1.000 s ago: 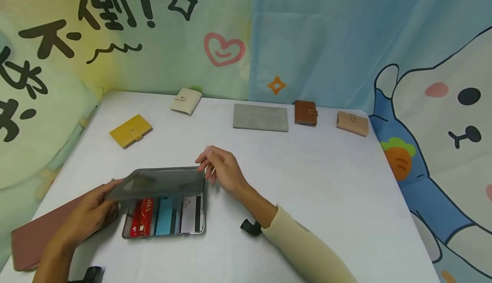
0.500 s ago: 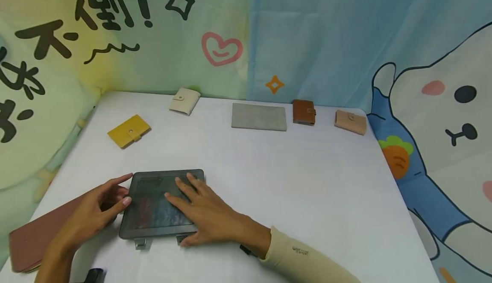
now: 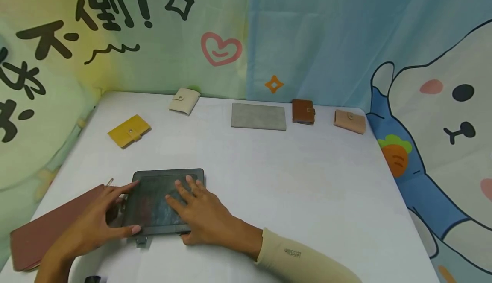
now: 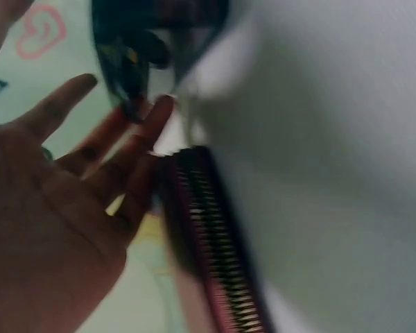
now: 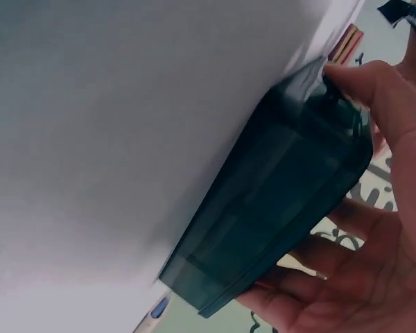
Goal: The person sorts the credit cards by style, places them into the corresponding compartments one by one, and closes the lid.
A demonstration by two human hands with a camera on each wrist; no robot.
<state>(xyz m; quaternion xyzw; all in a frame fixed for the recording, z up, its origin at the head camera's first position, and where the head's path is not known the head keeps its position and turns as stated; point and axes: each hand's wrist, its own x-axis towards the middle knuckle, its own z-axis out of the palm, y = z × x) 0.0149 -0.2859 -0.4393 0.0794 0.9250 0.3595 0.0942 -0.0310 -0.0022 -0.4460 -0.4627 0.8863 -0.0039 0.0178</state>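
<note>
A flat case point(image 3: 153, 206) of dark see-through plastic lies on the white table with its lid down. Faint red and blue shapes show through the lid. My right hand point(image 3: 207, 214) rests on the lid's right part, fingers spread, thumb at the front edge. The right wrist view shows the case point(image 5: 270, 187) from its side, with that thumb at one corner. At the left end, my left hand point(image 3: 92, 227) touches the case, forefinger near the back corner and thumb at the front corner. A latch point(image 3: 141, 241) hangs down at the front left.
A long maroon zip wallet point(image 3: 50, 231) lies partly under my left forearm. Farther back are a yellow wallet point(image 3: 129, 130), a cream one point(image 3: 184, 101), a grey one point(image 3: 258, 116), a brown one point(image 3: 303, 111) and a tan one point(image 3: 349, 121). A printed cloth point(image 3: 307, 39) hangs behind.
The raised lid has come down over the cards. My right hand has moved from the back right corner onto the lid, and my left hand has spread along the left end.
</note>
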